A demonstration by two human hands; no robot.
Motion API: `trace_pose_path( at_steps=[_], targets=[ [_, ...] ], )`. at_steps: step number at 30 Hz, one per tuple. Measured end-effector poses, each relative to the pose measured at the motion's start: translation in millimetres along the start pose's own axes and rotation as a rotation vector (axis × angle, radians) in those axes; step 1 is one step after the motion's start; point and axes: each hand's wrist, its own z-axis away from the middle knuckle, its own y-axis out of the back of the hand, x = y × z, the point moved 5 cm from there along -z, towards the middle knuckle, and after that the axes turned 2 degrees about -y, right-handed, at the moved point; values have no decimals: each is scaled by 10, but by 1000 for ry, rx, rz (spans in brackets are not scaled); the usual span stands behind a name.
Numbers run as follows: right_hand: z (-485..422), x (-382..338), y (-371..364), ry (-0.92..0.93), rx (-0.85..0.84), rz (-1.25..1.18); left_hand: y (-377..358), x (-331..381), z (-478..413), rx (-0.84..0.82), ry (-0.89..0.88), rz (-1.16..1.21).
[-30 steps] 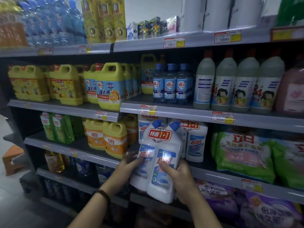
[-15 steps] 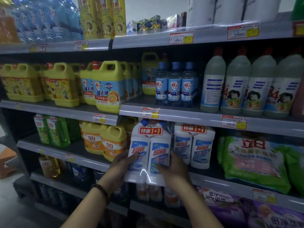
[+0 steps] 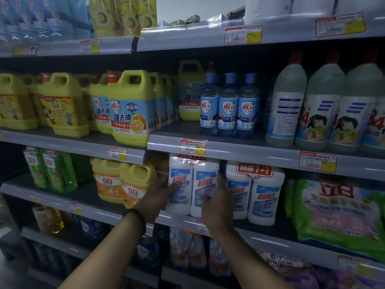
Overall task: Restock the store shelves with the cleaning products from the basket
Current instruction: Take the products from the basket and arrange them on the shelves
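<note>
The left hand (image 3: 159, 198) and right hand (image 3: 215, 205) gripped, fingers curled round either side, a shrink-wrapped twin pack of white plastic cleaner bottles (image 3: 192, 184) standing on the grey metal shelf (image 3: 270, 239), just beside an identical white twin pack (image 3: 256, 197).

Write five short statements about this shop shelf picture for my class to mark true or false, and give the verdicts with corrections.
1. The left hand and the right hand both hold the white twin pack. True.
2. That pack is at the top shelf. False: it is at the shelf just below the blue-capped bottles.
3. A second twin pack stands just to its right. True.
4. The left wrist is bare. False: it wears a dark band.
5. The green bag lies left of both packs. False: it lies to their right; yellow jugs stand on the left.
</note>
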Motion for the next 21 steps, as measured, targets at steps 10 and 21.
trace_pose_path(
  at_steps=[10, 21],
  targets=[
    [39, 158, -116, 0, 44, -106, -39, -151, -146, -4, -110, -70],
    [175, 80, 135, 70, -212, -35, -181, -141, -65, 167, -293, -411]
  ],
)
